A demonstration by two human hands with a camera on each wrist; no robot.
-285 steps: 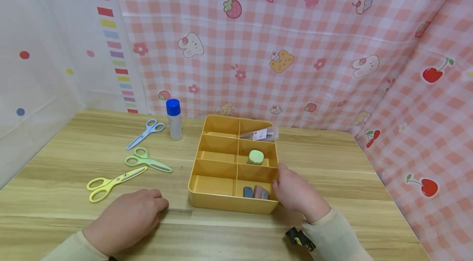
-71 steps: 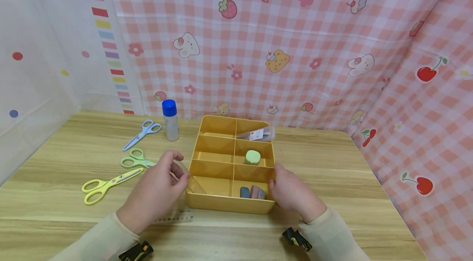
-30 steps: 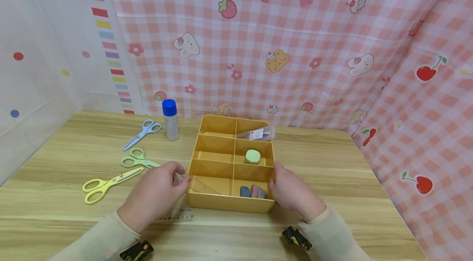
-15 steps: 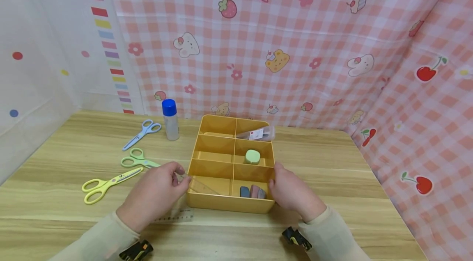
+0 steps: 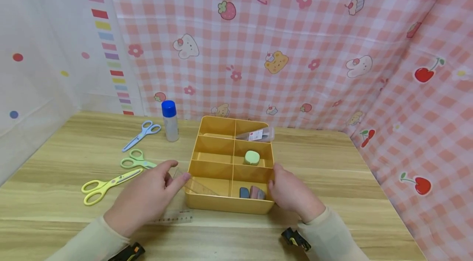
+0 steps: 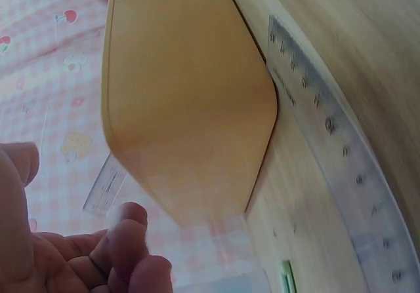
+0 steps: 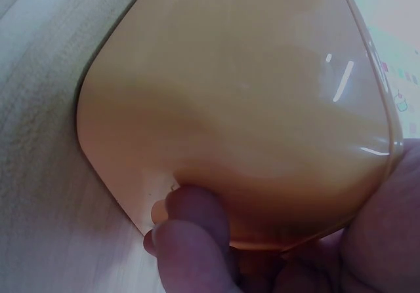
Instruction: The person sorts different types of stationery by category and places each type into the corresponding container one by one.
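Observation:
A yellow six-compartment organizer box (image 5: 227,203) stands on the table. My right hand (image 5: 293,191) grips its right wall, thumb at the rim and fingers curled against the outside, as the right wrist view shows. A clear ruler (image 5: 201,187) leans in the front left compartment, its end jutting over the left rim. Beside that end is my left hand (image 5: 142,197), thumb and fingers spread apart; in the left wrist view the ruler's end (image 6: 105,185) shows free of the fingers (image 6: 128,231). Another clear ruler (image 5: 178,216) lies flat on the table before the box, partly hidden by the left hand.
Blue scissors (image 5: 142,136), green scissors (image 5: 136,159) and yellow scissors (image 5: 111,185) lie at the left. An upright blue-capped bottle (image 5: 170,121) stands behind them. The box's right compartments hold a clear labelled pack (image 5: 256,134), a pale green block (image 5: 252,157) and small erasers (image 5: 254,192).
Since the earliest frame, my left hand has brought a ruler into the front left compartment. In the last half second its fingers have parted from the ruler and drawn slightly left. The right hand stays.

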